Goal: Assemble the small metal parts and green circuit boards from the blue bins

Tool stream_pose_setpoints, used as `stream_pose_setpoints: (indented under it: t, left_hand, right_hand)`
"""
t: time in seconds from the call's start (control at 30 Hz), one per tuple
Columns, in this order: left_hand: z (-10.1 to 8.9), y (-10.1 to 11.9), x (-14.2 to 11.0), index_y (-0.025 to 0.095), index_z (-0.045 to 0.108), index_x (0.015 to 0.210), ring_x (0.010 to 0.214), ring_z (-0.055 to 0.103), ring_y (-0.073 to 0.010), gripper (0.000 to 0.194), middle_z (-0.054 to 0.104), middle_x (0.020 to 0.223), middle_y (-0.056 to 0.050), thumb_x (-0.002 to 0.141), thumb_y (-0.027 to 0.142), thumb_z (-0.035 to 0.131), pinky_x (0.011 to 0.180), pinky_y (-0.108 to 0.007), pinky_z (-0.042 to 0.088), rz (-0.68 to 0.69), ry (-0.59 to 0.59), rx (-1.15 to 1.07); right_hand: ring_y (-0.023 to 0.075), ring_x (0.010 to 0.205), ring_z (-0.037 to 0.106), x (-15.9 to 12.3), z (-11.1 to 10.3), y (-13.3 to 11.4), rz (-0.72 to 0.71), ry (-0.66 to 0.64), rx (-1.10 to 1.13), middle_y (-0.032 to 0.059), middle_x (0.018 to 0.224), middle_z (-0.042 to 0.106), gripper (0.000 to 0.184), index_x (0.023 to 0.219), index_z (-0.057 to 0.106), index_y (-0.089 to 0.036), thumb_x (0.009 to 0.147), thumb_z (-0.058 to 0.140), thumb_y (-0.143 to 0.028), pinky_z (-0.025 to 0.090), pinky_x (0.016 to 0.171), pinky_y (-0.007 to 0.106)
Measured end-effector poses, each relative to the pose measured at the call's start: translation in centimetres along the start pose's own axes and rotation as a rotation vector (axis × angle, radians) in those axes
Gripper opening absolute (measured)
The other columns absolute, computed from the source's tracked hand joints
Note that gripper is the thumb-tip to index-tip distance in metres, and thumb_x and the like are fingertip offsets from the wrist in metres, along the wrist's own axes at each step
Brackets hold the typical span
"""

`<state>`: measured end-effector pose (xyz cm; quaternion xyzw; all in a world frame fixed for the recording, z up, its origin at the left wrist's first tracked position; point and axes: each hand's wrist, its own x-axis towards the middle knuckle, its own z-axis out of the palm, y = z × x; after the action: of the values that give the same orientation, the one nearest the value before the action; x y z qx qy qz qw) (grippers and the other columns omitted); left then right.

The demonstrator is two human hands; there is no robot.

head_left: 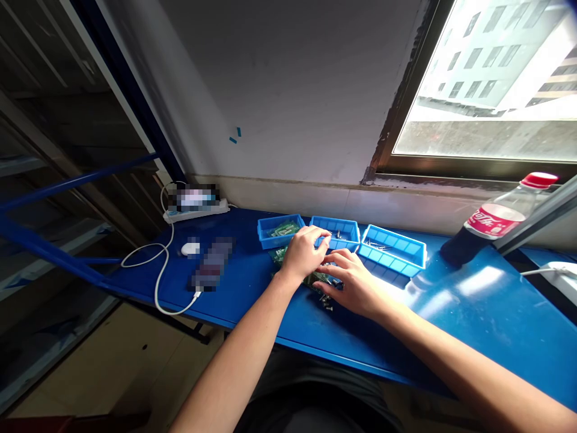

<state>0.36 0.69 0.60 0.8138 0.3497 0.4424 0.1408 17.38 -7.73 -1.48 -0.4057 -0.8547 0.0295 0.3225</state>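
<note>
My left hand point(303, 251) is over the near edge of the middle blue bin point(359, 236), thumb and fingertips drawn together. Whatever might be between them is too small to make out. Beside it, my right hand point(354, 281) lies over a loose pile of small metal screws point(326, 302), fingers curved and apart. Green circuit-board-like pieces point(278, 257) are mixed into the pile, partly hidden by both hands. A few small metal parts point(339, 235) lie in the middle bin.
The left blue bin point(260, 231) contains green pieces; the right bin point(424, 255) holds thin metal pieces. A cola bottle point(496, 219) stands at right. On the left are a blurred phone-like object point(213, 263), a white cable point(157, 288) and a power strip point(198, 212).
</note>
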Motion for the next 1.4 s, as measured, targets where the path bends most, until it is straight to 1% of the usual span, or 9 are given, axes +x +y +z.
stream_pose_setpoints:
  t: [0.2, 0.4, 0.63, 0.77, 0.97, 1.07, 1.2, 1.3, 1.4]
  left_hand:
    - [-0.1, 0.2, 0.1, 0.019, 0.077, 0.103, 0.104, 0.072, -0.0238, 0.013, 0.08, 0.105, -0.007, 0.099, 0.015, 0.065, 0.096, -0.039, 0.059, 0.002, 0.005, 0.003]
    - [-0.1, 0.2, 0.1, 0.019, 0.077, 0.102, 0.104, 0.072, -0.024, 0.013, 0.08, 0.105, -0.007, 0.098, 0.014, 0.066, 0.098, -0.04, 0.059, 0.004, -0.001, 0.007]
    - [-0.4, 0.6, 0.2, 0.019, 0.077, 0.102, 0.101, 0.073, -0.0235, 0.018, 0.08, 0.103, -0.008, 0.104, 0.023, 0.06, 0.096, -0.039, 0.058, 0.034, 0.032, -0.034]
    - [-1.1, 1.6, 0.2, 0.018, 0.078, 0.106, 0.104, 0.074, -0.024, 0.031, 0.081, 0.107, -0.009, 0.109, 0.034, 0.052, 0.095, -0.038, 0.059, 0.036, -0.004, -0.12]
    - [-1.0, 2.4, -0.2, 0.02, 0.073, 0.127, 0.092, 0.078, -0.0217, 0.035, 0.083, 0.108, -0.006, 0.1, 0.041, 0.069, 0.083, -0.032, 0.063, -0.074, -0.197, -0.265]
    - [-0.4, 2.3, -0.3, 0.018, 0.072, 0.13, 0.091, 0.079, -0.0217, 0.036, 0.083, 0.111, -0.008, 0.097, 0.033, 0.071, 0.085, -0.033, 0.064, -0.108, -0.216, -0.313]
    - [-0.1, 2.1, -0.3, 0.019, 0.07, 0.131, 0.089, 0.08, -0.0208, 0.035, 0.082, 0.109, -0.008, 0.097, 0.029, 0.071, 0.084, -0.033, 0.066, -0.124, -0.206, -0.377]
    - [-0.3, 2.1, -0.3, 0.021, 0.066, 0.137, 0.08, 0.078, -0.0192, 0.04, 0.081, 0.093, -0.003, 0.098, 0.028, 0.071, 0.078, -0.032, 0.066, -0.11, -0.199, -0.328]
    - [-0.6, 2.0, -0.2, 0.022, 0.065, 0.139, 0.096, 0.077, -0.0213, 0.045, 0.079, 0.114, -0.008, 0.096, 0.029, 0.075, 0.082, -0.034, 0.066, -0.033, -0.144, -0.254]
  right_hand:
    - [0.032, 0.104, 0.064, 0.1, 1.2, 0.5, 0.125, 0.019, 0.041, 0.0072, 0.102, 0.077, 0.012, 0.105, 0.078, -0.028, 0.096, 0.079, -0.036, 0.054, 0.094, 0.052]
    - [0.0287, 0.098, 0.066, 0.4, 1.0, 0.3, 0.254, 0.037, 0.195, 0.0029, 0.1, 0.077, 0.003, 0.098, 0.074, -0.029, 0.096, 0.076, -0.029, 0.053, 0.091, 0.048]
    - [0.0255, 0.099, 0.07, 0.5, -0.1, 0.0, 0.297, 0.227, 0.379, 0.0025, 0.101, 0.077, 0.004, 0.101, 0.073, -0.029, 0.097, 0.074, -0.03, 0.056, 0.092, 0.043]
    - [0.0257, 0.1, 0.071, 0.4, -0.8, 0.7, 0.329, 0.413, 0.367, 0.0033, 0.103, 0.077, 0.008, 0.1, 0.073, -0.029, 0.097, 0.074, -0.036, 0.055, 0.095, 0.045]
    - [0.024, 0.094, 0.074, 0.3, -1.3, 1.5, 0.469, 0.56, 0.582, 0.004, 0.1, 0.076, 0.019, 0.104, 0.072, -0.027, 0.094, 0.078, -0.042, 0.061, 0.093, 0.045]
    - [0.022, 0.093, 0.075, 0.5, -1.5, 1.4, 0.479, 0.59, 0.733, 0.0028, 0.099, 0.074, 0.029, 0.109, 0.07, -0.027, 0.089, 0.084, -0.042, 0.064, 0.088, 0.04]
    - [0.0203, 0.096, 0.076, 0.7, -1.8, 1.3, 0.481, 0.631, 0.796, 0.0052, 0.126, 0.07, 0.059, 0.135, 0.062, -0.033, 0.084, 0.089, -0.043, 0.065, 0.09, 0.041]
    - [0.0244, 0.104, 0.076, 0.7, -2.0, 1.6, 0.523, 0.544, 0.799, 0.0072, 0.121, 0.074, 0.053, 0.132, 0.067, -0.03, 0.086, 0.086, -0.048, 0.064, 0.097, 0.046]
    - [0.0255, 0.1, 0.075, 0.5, -2.1, 2.1, 0.582, 0.531, 0.759, 0.0074, 0.11, 0.076, 0.045, 0.12, 0.072, -0.027, 0.086, 0.086, -0.052, 0.066, 0.087, 0.044]
